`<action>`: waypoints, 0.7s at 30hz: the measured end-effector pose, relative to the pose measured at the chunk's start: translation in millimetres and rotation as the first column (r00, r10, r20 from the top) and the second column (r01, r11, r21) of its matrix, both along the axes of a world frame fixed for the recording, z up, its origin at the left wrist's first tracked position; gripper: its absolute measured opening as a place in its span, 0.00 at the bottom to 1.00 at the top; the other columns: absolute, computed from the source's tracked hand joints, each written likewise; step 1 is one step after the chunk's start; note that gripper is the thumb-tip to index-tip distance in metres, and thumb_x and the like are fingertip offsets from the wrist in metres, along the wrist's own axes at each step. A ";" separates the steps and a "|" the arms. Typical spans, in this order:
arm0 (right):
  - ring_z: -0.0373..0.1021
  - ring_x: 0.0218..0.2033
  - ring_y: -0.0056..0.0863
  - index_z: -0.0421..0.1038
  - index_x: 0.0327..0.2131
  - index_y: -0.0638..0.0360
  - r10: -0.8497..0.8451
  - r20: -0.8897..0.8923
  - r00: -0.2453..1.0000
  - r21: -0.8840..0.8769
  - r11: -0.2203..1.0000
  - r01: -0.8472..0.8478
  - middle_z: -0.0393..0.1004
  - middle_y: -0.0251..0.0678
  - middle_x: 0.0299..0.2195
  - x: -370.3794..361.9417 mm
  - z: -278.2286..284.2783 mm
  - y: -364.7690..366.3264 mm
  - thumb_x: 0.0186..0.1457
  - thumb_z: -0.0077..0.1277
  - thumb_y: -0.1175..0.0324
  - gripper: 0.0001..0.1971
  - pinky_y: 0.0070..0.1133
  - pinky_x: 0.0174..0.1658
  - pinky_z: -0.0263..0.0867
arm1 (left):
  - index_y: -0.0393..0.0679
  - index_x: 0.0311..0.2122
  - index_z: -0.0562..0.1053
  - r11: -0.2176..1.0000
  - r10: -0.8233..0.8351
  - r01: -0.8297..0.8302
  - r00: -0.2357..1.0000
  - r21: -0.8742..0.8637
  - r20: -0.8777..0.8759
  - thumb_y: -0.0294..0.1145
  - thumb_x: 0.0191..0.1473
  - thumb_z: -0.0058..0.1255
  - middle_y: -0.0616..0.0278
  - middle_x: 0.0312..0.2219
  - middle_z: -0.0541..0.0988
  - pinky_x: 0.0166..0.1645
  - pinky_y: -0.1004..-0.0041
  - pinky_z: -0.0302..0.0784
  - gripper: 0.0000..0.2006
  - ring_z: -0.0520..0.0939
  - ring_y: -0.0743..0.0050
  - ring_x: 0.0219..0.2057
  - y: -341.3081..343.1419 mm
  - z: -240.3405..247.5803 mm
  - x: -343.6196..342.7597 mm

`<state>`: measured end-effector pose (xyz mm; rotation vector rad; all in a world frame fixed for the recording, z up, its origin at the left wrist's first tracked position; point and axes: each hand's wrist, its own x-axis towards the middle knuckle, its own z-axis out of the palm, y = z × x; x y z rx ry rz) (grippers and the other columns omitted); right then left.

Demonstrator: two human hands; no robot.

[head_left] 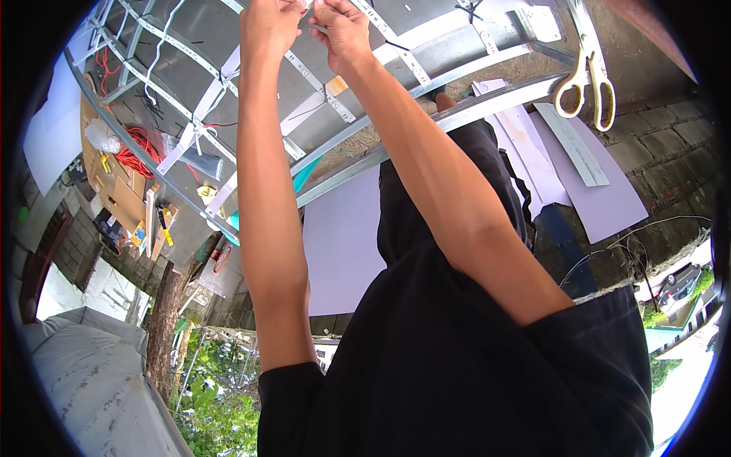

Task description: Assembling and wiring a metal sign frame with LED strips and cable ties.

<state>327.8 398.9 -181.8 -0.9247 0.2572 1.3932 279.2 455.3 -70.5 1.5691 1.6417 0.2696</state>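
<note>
My left hand point(272, 29) and my right hand point(343, 32) meet at the top edge of the view, fingers pinched close together. Something small and pale shows between them, too hidden and cut off to name. Below and around them spreads a metal frame point(487, 101) crossed by white light strips point(411, 67). Black cable ties point(470, 11) hold the strips at several crossings, their loose tails sticking out. Scissors with cream handles point(576, 90) rest at the frame's right end, beyond my right hand.
On the left lie a coil of red wire point(142, 151), cardboard point(128, 199) and a yellow-and-black cutter point(164, 227). White sheets point(343, 247) and a grey strip point(575, 148) lie below the frame. A tree trunk point(164, 324) stands lower left.
</note>
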 end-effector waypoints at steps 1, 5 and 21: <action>0.69 0.25 0.14 0.76 0.39 0.55 0.004 -0.005 1.000 0.001 1.000 -0.004 0.76 0.23 0.28 -1.0 4.2 -0.2 0.60 0.56 0.69 0.05 0.14 0.29 0.63 | 0.35 0.33 0.75 1.000 0.004 -0.004 1.000 0.001 -0.005 0.24 0.57 0.52 0.59 0.26 0.81 0.25 0.72 0.80 0.04 0.82 0.74 0.25 -0.9 0.2 -3.2; 0.68 0.24 0.14 0.75 0.38 0.54 0.055 0.021 0.998 -0.004 0.998 -0.055 0.76 0.23 0.27 4.4 -8.7 3.5 0.61 0.55 0.69 0.04 0.15 0.28 0.61 | 0.35 0.31 0.74 0.999 -0.053 0.053 0.998 0.007 -0.031 0.24 0.57 0.52 0.59 0.26 0.81 0.25 0.72 0.79 0.04 0.81 0.74 0.24 0.3 -3.3 3.1; 0.69 0.27 0.14 0.73 0.35 0.51 0.053 -0.002 0.999 0.040 0.998 -0.053 0.75 0.23 0.28 -5.2 -14.1 6.2 0.63 0.53 0.68 0.02 0.14 0.31 0.62 | 0.35 0.27 0.75 0.995 -0.085 0.086 0.996 0.058 -0.010 0.23 0.54 0.54 0.61 0.20 0.79 0.25 0.74 0.70 0.05 0.78 0.78 0.21 4.8 -11.8 -1.8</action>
